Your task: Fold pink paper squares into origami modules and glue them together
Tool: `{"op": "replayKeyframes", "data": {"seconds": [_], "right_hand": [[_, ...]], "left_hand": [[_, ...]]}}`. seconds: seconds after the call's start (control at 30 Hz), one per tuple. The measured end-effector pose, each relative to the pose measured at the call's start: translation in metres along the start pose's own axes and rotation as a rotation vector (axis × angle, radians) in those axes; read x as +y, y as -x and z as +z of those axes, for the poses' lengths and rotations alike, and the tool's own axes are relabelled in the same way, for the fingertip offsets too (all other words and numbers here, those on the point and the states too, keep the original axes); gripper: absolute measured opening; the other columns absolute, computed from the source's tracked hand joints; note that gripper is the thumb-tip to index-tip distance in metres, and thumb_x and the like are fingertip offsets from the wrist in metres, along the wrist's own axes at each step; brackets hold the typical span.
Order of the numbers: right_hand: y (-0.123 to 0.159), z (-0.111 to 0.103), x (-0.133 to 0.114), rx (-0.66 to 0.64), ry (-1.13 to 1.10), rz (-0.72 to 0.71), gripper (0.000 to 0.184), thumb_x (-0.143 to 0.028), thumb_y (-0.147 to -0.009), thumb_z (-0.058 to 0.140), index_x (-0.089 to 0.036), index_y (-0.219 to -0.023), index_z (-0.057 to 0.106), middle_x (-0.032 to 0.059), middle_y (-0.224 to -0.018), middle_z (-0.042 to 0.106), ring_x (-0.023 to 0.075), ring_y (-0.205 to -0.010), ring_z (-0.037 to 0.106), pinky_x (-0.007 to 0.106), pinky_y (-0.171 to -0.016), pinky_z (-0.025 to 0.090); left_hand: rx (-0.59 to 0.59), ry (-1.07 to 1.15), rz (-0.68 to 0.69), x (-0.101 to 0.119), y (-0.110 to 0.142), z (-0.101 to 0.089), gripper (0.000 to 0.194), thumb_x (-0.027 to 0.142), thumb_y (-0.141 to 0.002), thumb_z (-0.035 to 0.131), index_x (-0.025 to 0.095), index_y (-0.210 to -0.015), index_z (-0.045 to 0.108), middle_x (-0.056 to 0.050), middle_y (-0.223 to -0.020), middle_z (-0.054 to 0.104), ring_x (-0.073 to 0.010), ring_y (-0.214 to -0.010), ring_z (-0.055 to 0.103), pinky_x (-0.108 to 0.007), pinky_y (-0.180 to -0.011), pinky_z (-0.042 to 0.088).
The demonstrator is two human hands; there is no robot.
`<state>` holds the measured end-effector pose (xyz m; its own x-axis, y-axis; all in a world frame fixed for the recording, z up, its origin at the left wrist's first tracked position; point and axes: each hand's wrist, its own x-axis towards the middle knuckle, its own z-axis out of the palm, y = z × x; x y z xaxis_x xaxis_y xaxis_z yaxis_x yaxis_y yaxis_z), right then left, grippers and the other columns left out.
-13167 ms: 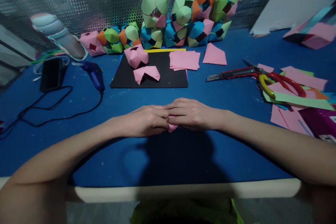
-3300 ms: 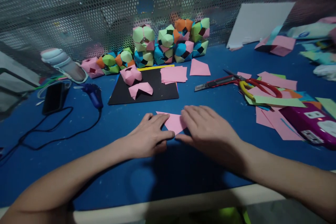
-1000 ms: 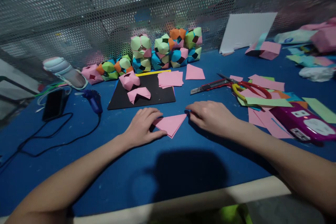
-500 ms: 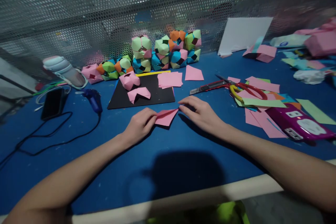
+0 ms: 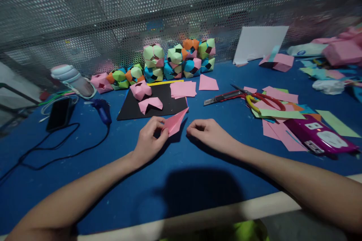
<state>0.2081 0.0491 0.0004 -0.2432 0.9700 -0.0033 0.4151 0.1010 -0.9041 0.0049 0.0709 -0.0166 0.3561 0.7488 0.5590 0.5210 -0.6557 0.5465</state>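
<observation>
Dim light; dark shadow (image 5: 203, 188) across blue tabletop (image 5: 130, 196); right edge blurred.

At left of the blue worktop (image 5: 121, 192), a lidded bottle (image 5: 74, 82) stands behind a smartphone (image 5: 59, 115); a blue glue gun (image 5: 103, 112) lies near the phone. At right, a utility knife (image 5: 222, 98) lies beside scissors (image 5: 252, 105), near a purple power strip (image 5: 329, 139). A white board (image 5: 259, 44) stands before a perforated metal panel (image 5: 98, 28).

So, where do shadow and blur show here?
Head view: a dark shadow lies on the near part of the blue table; same head view: the pink heap at far right looks soft, the folded pink paper in the left hand clearer.
</observation>
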Motion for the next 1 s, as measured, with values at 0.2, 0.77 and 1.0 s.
{"op": "replayKeyframes", "data": {"seconds": [0.2,0.77,1.0], "right_hand": [[0.001,0.001,-0.001,0.012,-0.077,-0.053,0.041,-0.048,-0.084,0.043,-0.016,-0.061,0.054,-0.0011,-0.058,0.05,0.0105,-0.056,0.043,0.024,-0.055,0.032],[-0.011,0.0,0.02,0.047,0.204,-0.113,0.021,-0.026,-0.078,0.045,-0.017,-0.059,0.047,-0.0041,-0.056,0.043,0.0101,-0.056,0.038,0.025,-0.058,0.028],[-0.01,0.004,0.029,0.07,0.33,-0.329,0.022,-0.024,-0.082,0.046,-0.017,-0.061,0.046,-0.0037,-0.06,0.048,0.0092,-0.056,0.039,0.027,-0.066,0.029]], "left_hand": [[-0.027,-0.003,0.051,-0.001,0.002,0.003,0.01,0.014,-0.079,0.051,0.018,-0.071,0.048,-0.006,-0.09,0.06,-0.0143,-0.079,0.058,-0.029,-0.067,0.047],[-0.144,0.929,-0.632,-0.006,-0.006,0.006,0.033,0.016,-0.071,0.059,0.017,-0.102,0.053,-0.003,-0.089,0.064,-0.0147,-0.079,0.059,-0.029,-0.075,0.046],[-0.059,1.097,-0.808,-0.007,-0.01,0.007,0.027,0.01,-0.065,0.058,0.013,-0.092,0.062,-0.004,-0.083,0.068,-0.0145,-0.073,0.061,-0.026,-0.071,0.046]]}}
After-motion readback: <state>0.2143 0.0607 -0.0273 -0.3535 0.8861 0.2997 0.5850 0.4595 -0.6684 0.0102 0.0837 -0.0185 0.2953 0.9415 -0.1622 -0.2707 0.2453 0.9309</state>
